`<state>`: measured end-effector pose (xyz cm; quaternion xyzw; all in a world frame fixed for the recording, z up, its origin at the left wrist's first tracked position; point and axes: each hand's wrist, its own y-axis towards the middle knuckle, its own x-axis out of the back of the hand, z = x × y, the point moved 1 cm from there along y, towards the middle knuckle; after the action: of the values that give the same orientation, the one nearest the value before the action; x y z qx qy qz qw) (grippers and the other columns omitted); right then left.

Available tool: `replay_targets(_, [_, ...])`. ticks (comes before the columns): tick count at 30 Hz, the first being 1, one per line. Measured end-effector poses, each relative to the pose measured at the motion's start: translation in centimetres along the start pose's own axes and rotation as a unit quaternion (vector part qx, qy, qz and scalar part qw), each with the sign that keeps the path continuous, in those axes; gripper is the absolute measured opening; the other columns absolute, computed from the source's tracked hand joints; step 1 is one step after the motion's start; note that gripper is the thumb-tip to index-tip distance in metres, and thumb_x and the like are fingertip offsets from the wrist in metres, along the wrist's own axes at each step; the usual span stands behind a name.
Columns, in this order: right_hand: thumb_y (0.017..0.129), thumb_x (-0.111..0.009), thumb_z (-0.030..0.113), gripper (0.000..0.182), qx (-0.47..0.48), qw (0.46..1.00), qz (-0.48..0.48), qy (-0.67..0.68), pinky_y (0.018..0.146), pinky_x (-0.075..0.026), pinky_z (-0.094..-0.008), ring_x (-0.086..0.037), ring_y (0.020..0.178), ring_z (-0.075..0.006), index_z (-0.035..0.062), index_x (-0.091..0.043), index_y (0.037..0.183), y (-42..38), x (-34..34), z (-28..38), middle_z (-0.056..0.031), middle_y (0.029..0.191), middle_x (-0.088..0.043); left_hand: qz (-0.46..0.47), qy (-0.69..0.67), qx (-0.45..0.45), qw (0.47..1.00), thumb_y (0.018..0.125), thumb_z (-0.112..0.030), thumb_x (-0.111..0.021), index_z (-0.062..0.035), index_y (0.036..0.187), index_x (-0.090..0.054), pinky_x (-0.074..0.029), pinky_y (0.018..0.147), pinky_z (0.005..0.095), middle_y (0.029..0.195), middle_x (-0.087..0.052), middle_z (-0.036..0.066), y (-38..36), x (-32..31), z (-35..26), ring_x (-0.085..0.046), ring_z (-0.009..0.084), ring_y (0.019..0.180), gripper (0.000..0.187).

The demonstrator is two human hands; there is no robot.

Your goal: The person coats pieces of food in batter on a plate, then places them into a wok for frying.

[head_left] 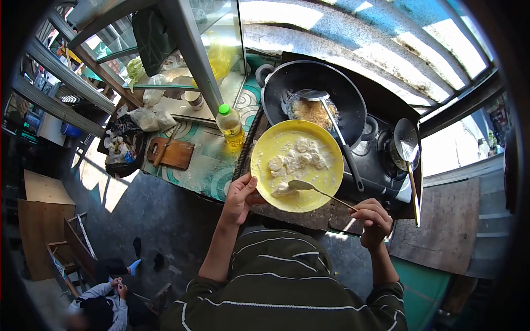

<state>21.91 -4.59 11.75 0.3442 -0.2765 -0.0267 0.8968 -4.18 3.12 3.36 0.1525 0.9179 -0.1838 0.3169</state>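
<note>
Left hand [240, 194] clamped on rim of yellow bowl [326, 144] beside wok [276, 88]; right hand [371, 219] closed on spoon [301, 185], tip in battered pieces [292, 160]. Step — coating, scooping. Next — level lift toward oil, no drips.

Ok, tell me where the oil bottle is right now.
The oil bottle stands on the patterned counter, left of the yellow bowl and the black wok, with the cutting board further left.

There are no words, numbers or signs here that can be read. The oil bottle [231, 126] near the back edge of the tabletop [204, 165] has a label, but it is too small and blurry.
</note>
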Motion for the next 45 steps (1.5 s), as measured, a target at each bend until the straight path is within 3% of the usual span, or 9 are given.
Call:
replay_targets(3, [0.089, -0.037, 0.028, 0.037, -0.047, 0.995, -0.085, 0.004, 0.051, -0.042, -0.0267, -0.053, 0.055, -0.0193, -0.0004, -0.053, 0.072, -0.5, 0.5, -0.3, -0.0097, 0.063, -0.056, -0.014, 0.013, -0.011, 1.000, 0.087, -0.020, -0.044, 0.0024, 0.109, -0.046, -0.053, 0.065, 0.0266, 0.095, -0.058, 0.008, 0.0, -0.2, 0.1, -0.060, 0.0130, 0.081, 0.031])
replay_targets(12, [0.088, -0.037, 0.016, 0.029, -0.130, 0.987, -0.095, 0.009, 0.051, -0.041, -0.0272, -0.052, 0.054, -0.0185, -0.0005, -0.049, 0.067, -2.4, -1.7, -0.4, -0.0101, 0.061, -0.055, -0.039, 0.044, -0.061, 0.996, 0.088, -0.019, -0.043, 0.0021, 0.111, -0.046, -0.052, 0.068, 0.0269, 0.099, -0.056, 0.008, -0.2, -1.9, 0.4, -0.058, 0.0127, 0.086, 0.031])
replay_targets(19, [0.089, -0.036, 0.017, 0.028, -0.058, 0.992, -0.114, 0.010, 0.051, -0.043, -0.0275, -0.053, 0.054, -0.0200, -0.0003, -0.048, 0.071, -2.8, -3.3, 0.1, -0.0110, 0.062, -0.056, -0.033, 0.016, -0.047, 0.998, 0.088, -0.019, -0.042, 0.0023, 0.110, -0.046, -0.052, 0.070, 0.0294, 0.099, -0.056, 0.009, 0.1, -2.1, 0.9, -0.058, 0.0140, 0.086, 0.030])
replay_targets(24, [0.089, -0.040, 0.023, 0.029, 0.048, 0.998, -0.040, -0.027, 0.052, -0.046, -0.0299, -0.056, 0.058, -0.0228, -0.0004, -0.052, 0.076, -2.3, -3.1, 0.2, -0.0123, 0.069, -0.058, -0.028, 0.019, -0.038, 0.999, 0.088, -0.018, -0.042, 0.0024, 0.109, -0.046, -0.051, 0.065, 0.0241, 0.098, -0.057, 0.009, 0.3, -2.2, 0.9, -0.058, 0.0127, 0.084, 0.030])
replay_targets(28, [0.087, -0.043, 0.030, 0.033, 0.060, 0.998, -0.012, -0.026, 0.053, -0.046, -0.0295, -0.056, 0.061, -0.0227, 0.0007, -0.055, 0.078, -1.5, -2.5, -1.0, -0.0110, 0.071, -0.058, -0.036, 0.021, -0.030, 0.999, 0.088, -0.018, -0.042, 0.0023, 0.109, -0.046, -0.052, 0.063, 0.0233, 0.098, -0.057, 0.009, 0.3, -2.3, 0.9, -0.059, 0.0127, 0.083, 0.030])
replay_targets(30, [0.086, -0.042, 0.033, 0.037, 0.019, 1.000, -0.020, -0.007, 0.054, -0.046, -0.0282, -0.056, 0.063, -0.0217, 0.0008, -0.056, 0.077, -1.1, -2.1, -1.9, -0.0102, 0.071, -0.059, -0.019, 0.018, -0.019, 0.999, 0.088, -0.019, -0.043, 0.0025, 0.108, -0.047, -0.052, 0.069, 0.0290, 0.096, -0.057, 0.009, 0.3, -1.8, 0.8, -0.059, 0.0136, 0.083, 0.030])
replay_targets(33, [0.087, -0.040, 0.034, 0.040, -0.085, 0.994, -0.023, 0.069, 0.057, -0.044, -0.0268, -0.053, 0.062, -0.0185, -0.0008, -0.056, 0.076, -1.0, -1.8, -3.0, -0.0103, 0.071, -0.058, -0.015, 0.005, -0.013, 1.000, 0.088, -0.019, -0.043, 0.0025, 0.109, -0.047, -0.052, 0.069, 0.0287, 0.096, -0.057, 0.009, 0.3, -1.4, 0.7, -0.059, 0.0136, 0.083, 0.031])
replay_targets(43, [0.089, -0.038, 0.032, 0.042, -0.128, 0.980, 0.012, 0.154, 0.054, -0.042, -0.0251, -0.053, 0.059, -0.0168, -0.0036, -0.054, 0.074, -1.2, -1.1, -3.9, -0.0115, 0.066, -0.055, -0.020, 0.038, 0.007, 0.999, 0.087, -0.020, -0.044, 0.0010, 0.111, -0.047, -0.053, 0.064, 0.0254, 0.096, -0.058, 0.007, 0.3, -1.3, 0.8, -0.059, 0.0113, 0.083, 0.032])
replay_targets(45, [0.089, -0.038, 0.031, 0.041, -0.229, 0.944, 0.013, 0.238, 0.052, -0.043, -0.0245, -0.053, 0.057, -0.0159, -0.0046, -0.053, 0.074, -1.6, -0.8, -4.2, -0.0111, 0.067, -0.053, -0.019, 0.051, 0.008, 0.999, 0.087, -0.020, -0.044, 0.0000, 0.114, -0.046, -0.053, 0.062, 0.0248, 0.097, -0.058, 0.006, 0.3, -1.2, 0.8, -0.058, 0.0103, 0.084, 0.033])
